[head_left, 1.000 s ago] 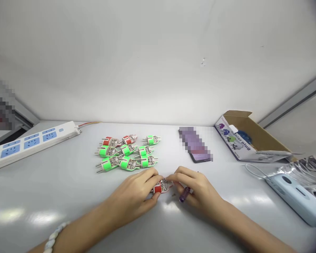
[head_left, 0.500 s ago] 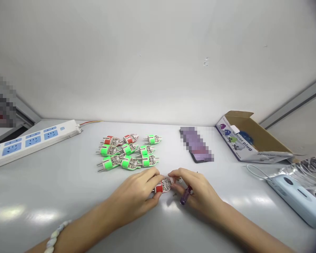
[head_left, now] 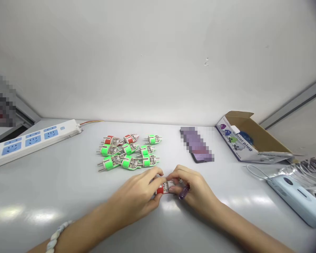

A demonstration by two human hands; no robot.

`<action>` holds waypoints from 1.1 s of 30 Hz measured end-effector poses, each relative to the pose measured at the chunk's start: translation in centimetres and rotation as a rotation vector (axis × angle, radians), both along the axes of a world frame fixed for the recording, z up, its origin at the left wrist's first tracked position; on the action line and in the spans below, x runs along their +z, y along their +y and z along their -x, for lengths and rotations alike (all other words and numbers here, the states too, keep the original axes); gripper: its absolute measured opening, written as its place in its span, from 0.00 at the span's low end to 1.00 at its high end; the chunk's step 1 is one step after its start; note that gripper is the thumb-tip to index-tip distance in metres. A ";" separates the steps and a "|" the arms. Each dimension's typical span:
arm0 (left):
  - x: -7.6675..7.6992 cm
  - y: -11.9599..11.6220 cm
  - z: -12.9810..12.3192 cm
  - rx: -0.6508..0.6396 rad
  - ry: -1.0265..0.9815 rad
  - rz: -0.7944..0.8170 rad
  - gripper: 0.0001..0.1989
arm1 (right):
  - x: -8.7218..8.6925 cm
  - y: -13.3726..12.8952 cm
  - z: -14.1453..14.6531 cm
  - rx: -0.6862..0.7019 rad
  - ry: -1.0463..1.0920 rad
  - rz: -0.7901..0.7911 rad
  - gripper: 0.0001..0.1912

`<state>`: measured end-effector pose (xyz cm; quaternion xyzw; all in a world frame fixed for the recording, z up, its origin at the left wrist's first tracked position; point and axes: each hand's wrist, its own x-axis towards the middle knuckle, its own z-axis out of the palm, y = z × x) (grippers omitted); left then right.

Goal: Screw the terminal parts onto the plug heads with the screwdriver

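Hold the red plug steady, pinched tight between the left hand and the right hand on the near tabletop, with the purple screwdriver tucked in the right hand, and the green plugs just far and left.

Both hands are working together right at centre now: the left hand is reaching in palm-down, its fingers curling forward and pinching, while the right hand is bunching tight, knuckles up, fingertips almost meeting the left's. The left forearm and right forearm are angling inward from either corner.
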<state>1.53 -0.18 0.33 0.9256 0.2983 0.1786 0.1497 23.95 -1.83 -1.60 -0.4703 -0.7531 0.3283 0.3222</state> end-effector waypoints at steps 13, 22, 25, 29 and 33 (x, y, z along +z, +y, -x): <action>-1.0 0.1 0.1 -0.041 0.103 -0.117 0.18 | -0.1 0.0 0.0 -0.002 0.006 0.028 0.05; -1.4 0.2 0.1 -0.050 0.089 -0.184 0.20 | -0.3 0.0 -0.2 0.002 -0.007 -0.011 0.05; -1.2 0.3 0.0 -0.048 0.081 -0.206 0.19 | -0.4 0.0 -0.2 -0.006 0.004 0.004 0.06; -0.9 0.2 0.0 -0.060 0.064 -0.194 0.20 | -0.4 0.0 -0.1 -0.007 0.020 0.022 0.06; -1.0 0.2 0.0 -0.053 0.054 -0.194 0.19 | -0.5 0.0 -0.2 -0.016 0.025 0.023 0.06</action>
